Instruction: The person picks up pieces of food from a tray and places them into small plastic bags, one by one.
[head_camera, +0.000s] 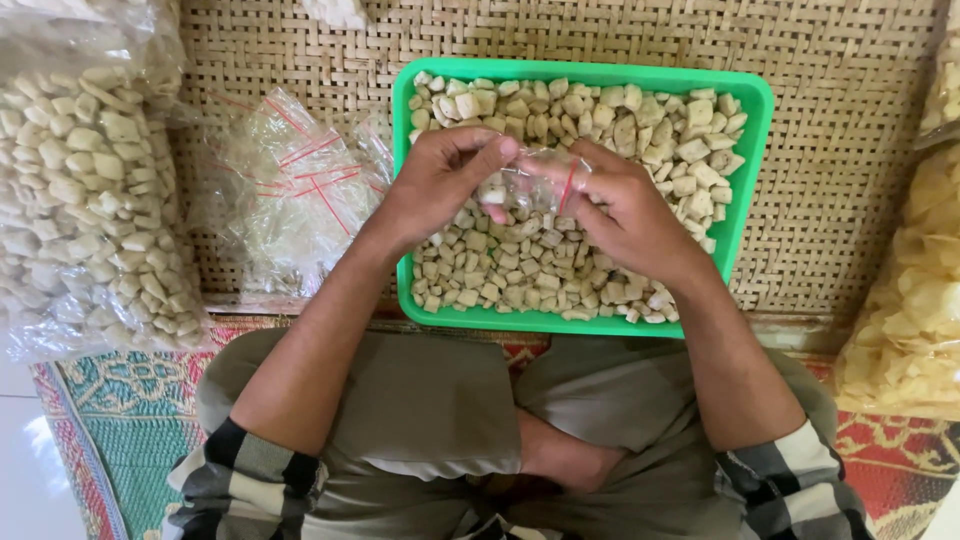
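Your left hand (440, 185) and your right hand (625, 215) meet over the middle of the green tray (755, 130), and between them you hold a small clear plastic bag (535, 185) with a red strip near its mouth. Your left thumb and forefinger are pinched together on the bag's left edge, with the other fingers curled in underneath; your right fingers are closed on its right edge, just by the red strip. Both grips are clamped on the bag, which hangs slightly above the tray rather than resting in it. A few pale pieces show through the plastic, though how many you cannot tell. Below the bag, the tray is filled nearly edge to edge with small, pale, roughly square cracker pieces (640, 125). The tray sits on a woven mat (850, 200), directly in front of your crossed legs. To the left of the tray, on the same mat, lies a loose heap of empty clear bags (290, 190) with red strips. Further left of the tray is a large clear sack (80, 200) packed with the same pale pieces. Well to the right of the tray, a bulging sack of yellowish chips (915, 300) stands at the mat's edge.
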